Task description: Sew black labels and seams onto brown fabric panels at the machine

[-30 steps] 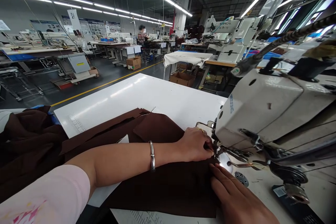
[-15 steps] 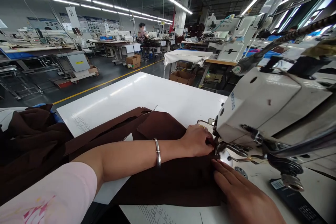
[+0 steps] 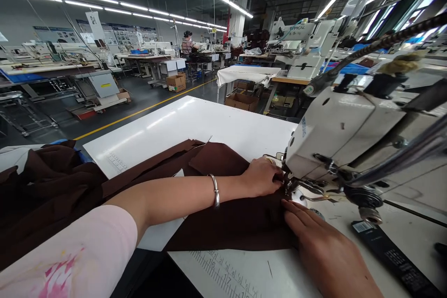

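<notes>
Two hands are on the brown cloth [image 3: 226, 228], right up at the sewing machine [image 3: 342, 135]! Left hand [image 3: 261, 177] curls closed, pinching the cloth just beside the presser foot [image 3: 296, 187]. Right hand [image 3: 328, 247] lies open and flat on the cloth, in front of the machine. The cloth stretches left of the machine across the desk [image 3: 188, 121], toward a bunched brown heap [image 3: 45, 191].
</notes>
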The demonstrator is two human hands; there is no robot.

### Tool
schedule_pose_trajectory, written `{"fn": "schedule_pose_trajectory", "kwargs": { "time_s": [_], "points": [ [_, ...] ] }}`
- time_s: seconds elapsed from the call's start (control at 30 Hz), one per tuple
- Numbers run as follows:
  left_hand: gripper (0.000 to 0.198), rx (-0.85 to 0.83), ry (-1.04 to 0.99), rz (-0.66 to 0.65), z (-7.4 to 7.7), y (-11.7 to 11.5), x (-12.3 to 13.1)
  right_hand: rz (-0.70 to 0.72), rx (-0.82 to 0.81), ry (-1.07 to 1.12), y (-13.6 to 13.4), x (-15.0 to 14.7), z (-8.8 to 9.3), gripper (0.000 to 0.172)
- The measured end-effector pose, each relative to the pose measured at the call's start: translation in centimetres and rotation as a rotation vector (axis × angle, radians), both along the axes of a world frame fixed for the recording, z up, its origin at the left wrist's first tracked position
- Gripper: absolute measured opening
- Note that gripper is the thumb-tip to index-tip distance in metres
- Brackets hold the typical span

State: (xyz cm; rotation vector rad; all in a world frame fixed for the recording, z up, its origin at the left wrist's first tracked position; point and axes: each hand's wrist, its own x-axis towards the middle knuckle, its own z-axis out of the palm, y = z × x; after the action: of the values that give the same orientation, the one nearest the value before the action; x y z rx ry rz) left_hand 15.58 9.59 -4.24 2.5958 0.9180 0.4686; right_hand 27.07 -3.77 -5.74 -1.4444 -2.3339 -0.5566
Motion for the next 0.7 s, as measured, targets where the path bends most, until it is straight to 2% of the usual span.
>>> {"fn": "schedule_pose_trajectory", "kwargs": {
  "time_s": [0.1,0.23,0.33,0.43,0.57,0.7],
  "points": [
    [0.032,0.089,-0.005,-0.020,1.4,-1.9,-2.2,-0.004,-0.006,0.014,-0.3,-0.1,0.4,0.034],
    [0.021,0.183,-0.098,-0.151,4.0,-6.9,-6.4,-0.002,-0.031,0.034,-0.6,-0.3,1.0,0.032],
    [0.027,0.205,-0.004,-0.184,4.6,-10.6,-8.3,0.005,-0.043,0.053,-0.7,-0.4,1.2,0.031],
    [0.029,0.249,0.143,-0.085,3.9,-12.7,-8.0,0.013,-0.050,0.071,-0.7,-0.4,1.2,0.030],
    [0.020,0.270,0.161,0.091,2.8,-13.3,-6.0,0.028,-0.057,0.086,-0.9,-0.3,1.2,0.031],
    [0.018,0.329,0.193,0.103,2.4,-13.2,-4.8,0.047,-0.070,0.100,-1.0,-0.3,1.4,0.029]
  ]
}}
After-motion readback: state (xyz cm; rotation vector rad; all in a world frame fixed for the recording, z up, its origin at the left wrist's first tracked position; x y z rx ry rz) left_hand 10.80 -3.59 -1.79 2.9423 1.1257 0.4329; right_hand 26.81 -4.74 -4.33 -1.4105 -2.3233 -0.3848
